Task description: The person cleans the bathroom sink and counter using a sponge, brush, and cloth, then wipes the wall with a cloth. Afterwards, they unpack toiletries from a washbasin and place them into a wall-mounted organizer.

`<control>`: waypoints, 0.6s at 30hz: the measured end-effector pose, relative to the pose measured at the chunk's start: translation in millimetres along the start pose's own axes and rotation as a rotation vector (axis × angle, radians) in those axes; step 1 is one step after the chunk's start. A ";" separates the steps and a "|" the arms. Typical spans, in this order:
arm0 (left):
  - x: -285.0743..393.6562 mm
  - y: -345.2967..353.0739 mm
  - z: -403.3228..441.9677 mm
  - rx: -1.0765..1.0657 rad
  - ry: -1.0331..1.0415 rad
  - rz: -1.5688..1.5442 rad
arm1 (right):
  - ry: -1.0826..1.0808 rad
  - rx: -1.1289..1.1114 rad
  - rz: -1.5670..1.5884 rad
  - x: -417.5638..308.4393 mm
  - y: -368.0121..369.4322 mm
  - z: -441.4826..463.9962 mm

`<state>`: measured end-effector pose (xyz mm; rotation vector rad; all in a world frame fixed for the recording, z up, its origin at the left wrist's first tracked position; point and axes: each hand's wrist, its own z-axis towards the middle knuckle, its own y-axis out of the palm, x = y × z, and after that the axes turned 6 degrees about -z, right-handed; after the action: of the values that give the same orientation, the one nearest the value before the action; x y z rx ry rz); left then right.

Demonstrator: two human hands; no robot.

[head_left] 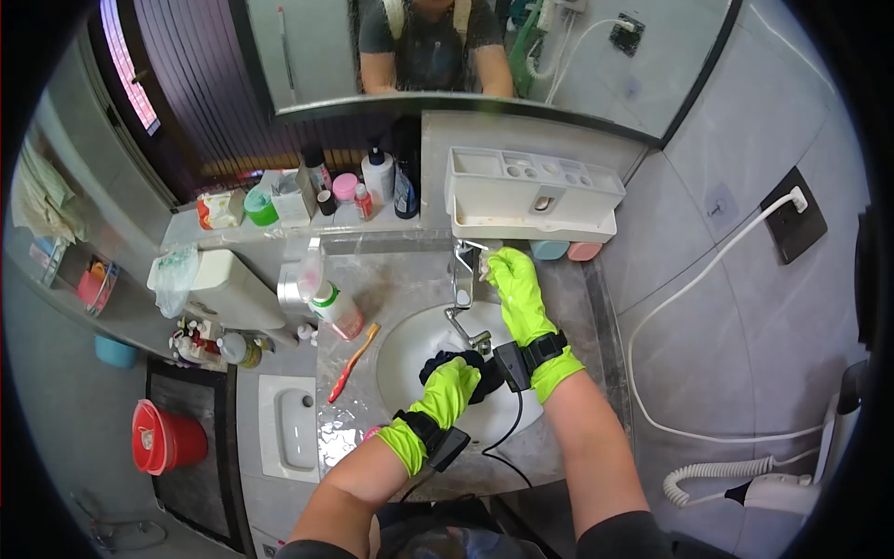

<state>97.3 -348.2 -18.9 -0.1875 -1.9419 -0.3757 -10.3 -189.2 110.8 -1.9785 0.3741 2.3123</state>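
Head view: a person's two gloved hands worked at a white basin (pixel 400 345), seen from above at the centre of the frame. The left hand (pixel 453 388), just below centre, lay over a dark cloth (pixel 485 380), which was bunched inside the basin; its fingers were curled and pressed together on the fabric. The right hand (pixel 515 284), above and to the right, was raised beside the upper part of a metal faucet (pixel 463 270). Its fingers were bent towards the faucet; whether they pinched any part of it could not be told. The lower end of the faucet reached down over the basin, above the cloth.

On the grey counter (pixel 372 279), left of the basin, a red and orange toothbrush (pixel 354 363) lay aslant, and a clear bottle (pixel 345 317) with a green band stood near it. A white organizer (pixel 535 219) occupied the upper right of centre, below a mirror (pixel 317 56) at the top of the frame. A red bucket (pixel 186 443) stood at the lower left. A white hair dryer (pixel 780 494) appeared at the lower right.
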 end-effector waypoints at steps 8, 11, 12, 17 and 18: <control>-65.3 12.5 44.1 0.035 0.389 0.287 | 0.039 -0.114 -0.178 1.7 -13.9 -7.8; -42.3 14.2 35.9 0.025 -0.244 -0.479 | 0.217 -0.151 -0.231 18.8 -40.2 -62.6; -43.6 18.4 38.5 0.038 -0.564 -1.060 | 0.272 -0.152 -0.168 32.6 -49.0 -89.4; 0.0 29.5 7.6 -0.093 -0.569 -1.029 | 0.502 -0.101 -0.011 81.0 -43.6 -160.2; -9.9 34.2 8.0 -0.073 -0.436 -0.903 | 0.502 -0.027 -0.009 98.0 -43.6 -162.4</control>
<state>104.6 -312.9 -24.9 0.6386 -2.3599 -1.0623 139.1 -194.6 -13.7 -2.5524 0.3596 1.7935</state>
